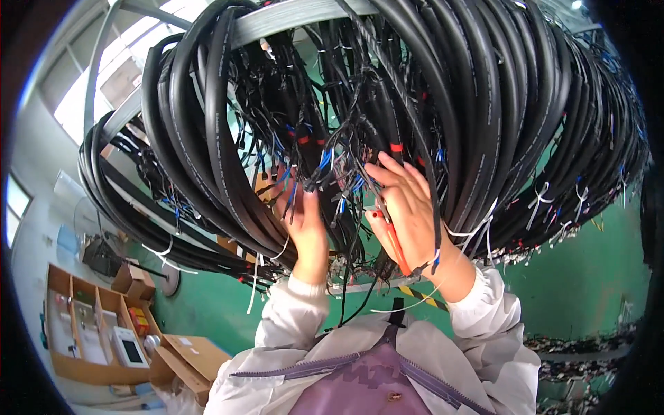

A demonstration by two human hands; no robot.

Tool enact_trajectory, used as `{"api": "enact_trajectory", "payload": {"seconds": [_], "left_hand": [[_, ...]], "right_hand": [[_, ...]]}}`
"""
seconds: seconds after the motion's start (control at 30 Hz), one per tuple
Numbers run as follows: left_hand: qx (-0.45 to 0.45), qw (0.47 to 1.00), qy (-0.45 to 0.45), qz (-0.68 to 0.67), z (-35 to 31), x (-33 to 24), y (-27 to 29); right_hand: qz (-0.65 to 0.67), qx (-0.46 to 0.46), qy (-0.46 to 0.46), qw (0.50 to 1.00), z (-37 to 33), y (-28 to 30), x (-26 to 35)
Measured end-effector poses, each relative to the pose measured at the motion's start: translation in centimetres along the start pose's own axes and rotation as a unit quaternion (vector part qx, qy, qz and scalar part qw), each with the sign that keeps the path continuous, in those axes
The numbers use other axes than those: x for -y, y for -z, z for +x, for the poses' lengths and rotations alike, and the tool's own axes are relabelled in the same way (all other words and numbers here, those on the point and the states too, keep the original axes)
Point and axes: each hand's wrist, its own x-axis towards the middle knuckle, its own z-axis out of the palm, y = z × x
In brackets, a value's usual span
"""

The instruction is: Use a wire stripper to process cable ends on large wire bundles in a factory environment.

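Blue and black wires (pixel 324 160) hang between my hands. My left grip (pixel 306 223) is half curled against them; whether it closes on any, I cannot tell. My right grip (pixel 413 214) is loosely bent, a red tube (pixel 393 243) along its palm, its hold unclear. Around them, thick cables (pixel 501 104) loop beside a rail (pixel 297 21) above a green floor (pixel 553 283).

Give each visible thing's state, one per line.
Bare left hand: among thin blue wires, grip unclear
Bare right hand: raised, grip unclear
Slim red-orange tube: slanted across right hand, holding unclear
Thick looped black cables: hung on grey metal rail
Thin white plastic ties: looped, tails loose
White jacket with dark zipper: unzipped
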Motion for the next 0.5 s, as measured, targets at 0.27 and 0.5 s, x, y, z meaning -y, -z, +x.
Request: {"api": "enact_trajectory", "payload": {"seconds": [0.27, 0.5], "left_hand": [[-0.075, 0.996, -0.008, -0.045, 3.8, -1.5, -3.4], [0.231, 0.943, 0.088, 0.221, -3.4, -4.6, 2.5]], "right_hand": [[0.04, 0.054, 0.013, 0.998, -0.3, 1.0, -0.3], [0.094, 0.046, 0.047, 0.993, -0.7, 1.7, -1.0]]}}
